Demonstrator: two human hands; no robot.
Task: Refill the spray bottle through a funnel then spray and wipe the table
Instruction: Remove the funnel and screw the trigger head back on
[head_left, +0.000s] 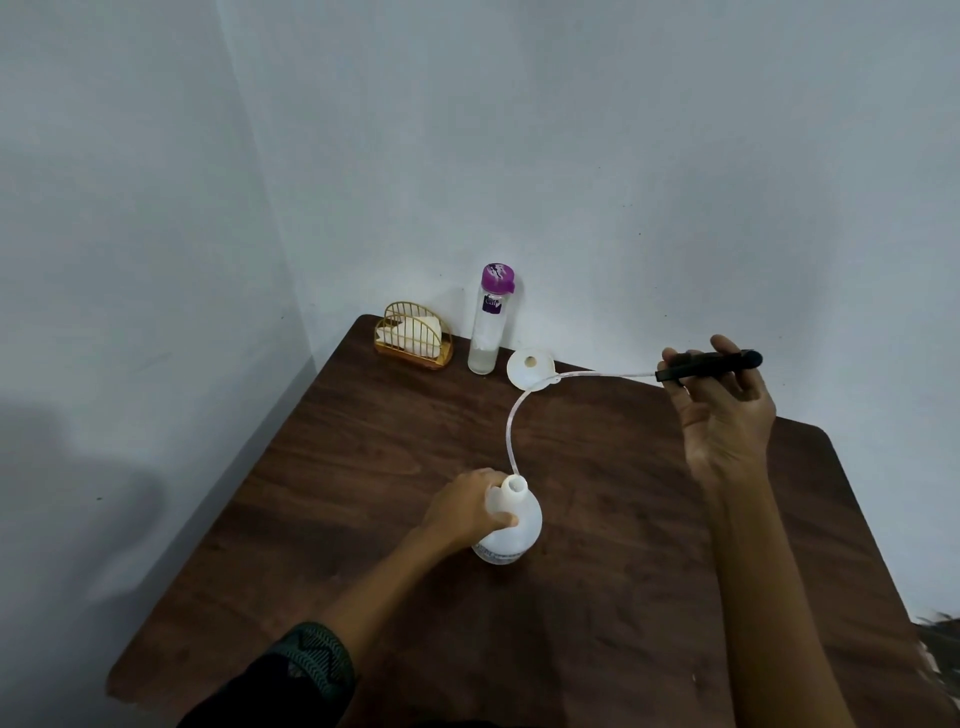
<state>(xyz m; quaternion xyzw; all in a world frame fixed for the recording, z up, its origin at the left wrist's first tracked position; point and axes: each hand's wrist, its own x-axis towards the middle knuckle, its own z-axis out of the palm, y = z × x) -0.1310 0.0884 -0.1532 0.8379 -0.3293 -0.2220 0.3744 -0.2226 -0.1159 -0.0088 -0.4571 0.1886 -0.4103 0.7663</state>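
- Left hand gripped the spray bottle by its shoulder, steadying it upright on the table.
- Right hand held the black spray head raised, the dip tube curving down to the bottle mouth.
- White funnel lay beyond both hands, apparently ready for refilling.

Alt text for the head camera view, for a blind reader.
Left hand grips a white spray bottle on a table; right hand holds its black spray head, tube curving to the bottle's mouth. Funnel, purple-capped bottle and napkin holder behind.

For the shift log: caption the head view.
Left hand grips open spray bottle; right hand holds black spray head, tube arcing to the neck.
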